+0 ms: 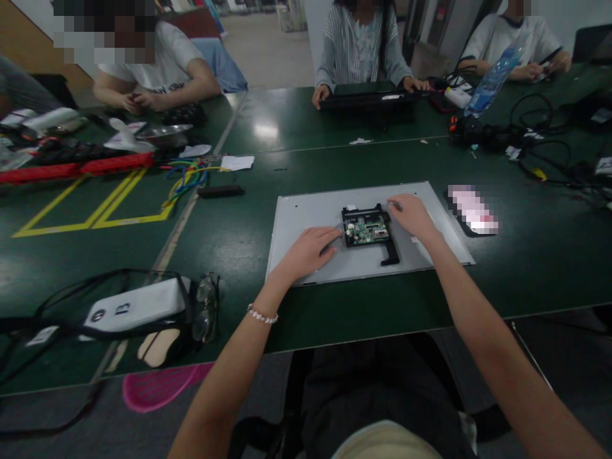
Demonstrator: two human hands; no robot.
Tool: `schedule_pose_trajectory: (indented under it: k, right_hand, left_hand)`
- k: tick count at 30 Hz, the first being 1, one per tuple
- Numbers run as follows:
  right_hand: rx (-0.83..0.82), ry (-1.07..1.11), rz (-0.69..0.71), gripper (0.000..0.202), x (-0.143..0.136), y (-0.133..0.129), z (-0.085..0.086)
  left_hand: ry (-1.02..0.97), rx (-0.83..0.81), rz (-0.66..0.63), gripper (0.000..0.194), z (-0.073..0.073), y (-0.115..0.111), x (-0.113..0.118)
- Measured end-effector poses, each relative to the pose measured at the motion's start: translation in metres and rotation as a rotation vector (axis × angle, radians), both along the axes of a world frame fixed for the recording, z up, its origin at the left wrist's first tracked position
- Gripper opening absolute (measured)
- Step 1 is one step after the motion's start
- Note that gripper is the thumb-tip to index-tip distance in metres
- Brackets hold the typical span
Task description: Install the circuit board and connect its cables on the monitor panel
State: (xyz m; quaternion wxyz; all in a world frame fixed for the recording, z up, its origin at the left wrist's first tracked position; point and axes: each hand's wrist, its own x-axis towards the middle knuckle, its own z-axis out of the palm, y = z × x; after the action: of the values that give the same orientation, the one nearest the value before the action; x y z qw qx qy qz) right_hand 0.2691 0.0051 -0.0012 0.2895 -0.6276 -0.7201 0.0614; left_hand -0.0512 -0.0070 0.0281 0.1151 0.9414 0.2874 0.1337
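Observation:
A flat grey metal panel [306, 220] lies on the green table in front of me. On its middle sits a black plastic frame [392, 250] around a green circuit board [367, 233] with small white and metal parts. My left hand [313, 250] rests on the panel at the frame's left side, fingers stretched out, fingertips at the frame's edge. At the frame's upper right is my right hand [410, 213], its fingers bent and close together; whether they hold something small cannot be made out.
A phone [471, 209] lies right of the panel. To the left are glasses [205, 307], a white box [138, 306] with straps, a black bar [220, 191] and coloured wires [184, 182]. Across the table [287, 169] sit several people, near a tilted bottle [495, 80] and cables.

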Motion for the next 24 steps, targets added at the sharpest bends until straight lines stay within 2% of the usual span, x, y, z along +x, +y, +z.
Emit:
schedule_pose_trajectory:
  k: [6, 11, 15, 17, 20, 24]
  right_hand:
    - [0.005, 0.001, 0.069, 0.033, -0.007, -0.001, 0.000]
    - [0.033, 0.029, 0.099, 0.028, -0.010, 0.002, -0.005]
    - [0.034, 0.057, 0.100, 0.025, -0.012, 0.006, -0.010]
    - [0.028, 0.070, 0.096, 0.025, -0.012, 0.007, -0.012]
    - [0.026, 0.087, 0.075, 0.026, -0.011, 0.008, -0.013]
    - [0.074, 0.155, 0.061, 0.030, -0.013, 0.008, -0.008]
  left_hand:
    - [-0.036, 0.051, 0.115, 0.038, 0.007, -0.001, 0.005]
    - [-0.190, -0.012, 0.243, 0.065, 0.010, 0.007, 0.028]
    - [-0.261, -0.160, 0.365, 0.075, 0.006, 0.017, 0.053]
    - [-0.277, -0.195, 0.380, 0.077, 0.004, 0.019, 0.063]
    - [-0.263, -0.194, 0.356, 0.077, 0.000, 0.015, 0.071]
    - [-0.166, -0.155, 0.407, 0.075, -0.010, 0.004, 0.072]
